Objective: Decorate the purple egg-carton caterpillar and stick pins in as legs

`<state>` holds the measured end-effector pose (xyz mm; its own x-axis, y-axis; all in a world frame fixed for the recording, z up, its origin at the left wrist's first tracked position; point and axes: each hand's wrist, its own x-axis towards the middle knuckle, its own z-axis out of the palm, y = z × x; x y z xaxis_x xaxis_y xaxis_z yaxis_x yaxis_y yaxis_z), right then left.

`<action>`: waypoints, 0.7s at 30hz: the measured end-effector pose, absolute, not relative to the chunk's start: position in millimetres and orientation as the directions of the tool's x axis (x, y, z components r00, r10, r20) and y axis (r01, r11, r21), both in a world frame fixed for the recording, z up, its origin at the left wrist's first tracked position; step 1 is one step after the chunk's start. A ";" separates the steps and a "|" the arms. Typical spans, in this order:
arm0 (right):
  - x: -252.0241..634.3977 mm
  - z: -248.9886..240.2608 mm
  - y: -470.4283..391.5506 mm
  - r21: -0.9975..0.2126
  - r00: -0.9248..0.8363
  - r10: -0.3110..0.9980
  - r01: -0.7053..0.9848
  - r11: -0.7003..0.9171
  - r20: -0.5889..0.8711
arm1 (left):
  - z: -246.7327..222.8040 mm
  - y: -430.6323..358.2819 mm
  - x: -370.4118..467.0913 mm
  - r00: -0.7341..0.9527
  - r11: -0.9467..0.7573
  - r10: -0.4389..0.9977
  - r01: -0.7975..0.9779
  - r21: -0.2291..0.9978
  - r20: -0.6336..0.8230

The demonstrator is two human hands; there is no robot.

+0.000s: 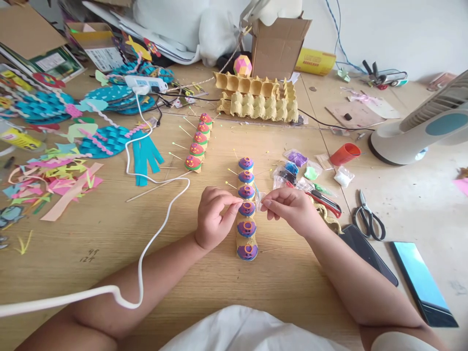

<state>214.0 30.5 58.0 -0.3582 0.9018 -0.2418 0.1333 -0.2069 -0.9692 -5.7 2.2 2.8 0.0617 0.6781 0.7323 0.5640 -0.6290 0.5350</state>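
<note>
In front of me on the table lies a caterpillar-like strip cut from an egg carton (246,228), its bumps covered in purple and blue clay with orange rings. Thin sticks with yellow tips poke out from its far bumps. Above the middle of the strip, my left hand (218,214) is closed in a pinch on a thin pale stick (249,201). My right hand (288,207) pinches a small piece of clear plastic (259,201) close to the stick's other end. Whether the stick touches the plastic is hard to make out.
A red and green egg-carton strip (198,144) stands farther left, near a white cable (170,214). Clay packets (296,158), a utility knife (327,202), scissors (367,217) and phones (420,278) lie right. Egg cartons (263,105) sit behind; paper scraps (62,183) lie left.
</note>
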 end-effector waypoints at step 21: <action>238.7 80.0 45.1 -0.437 -0.363 0.778 0.890 0.127 -0.513 | -0.5 1.6 -6.3 0.014 -0.625 0.687 0.522 0.581 0.726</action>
<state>238.7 45.1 80.0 -0.3627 0.7777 -0.5134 0.8905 0.1268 -0.4370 -6.3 1.6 -0.5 0.0136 0.6871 0.7265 0.5217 -0.6246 0.5811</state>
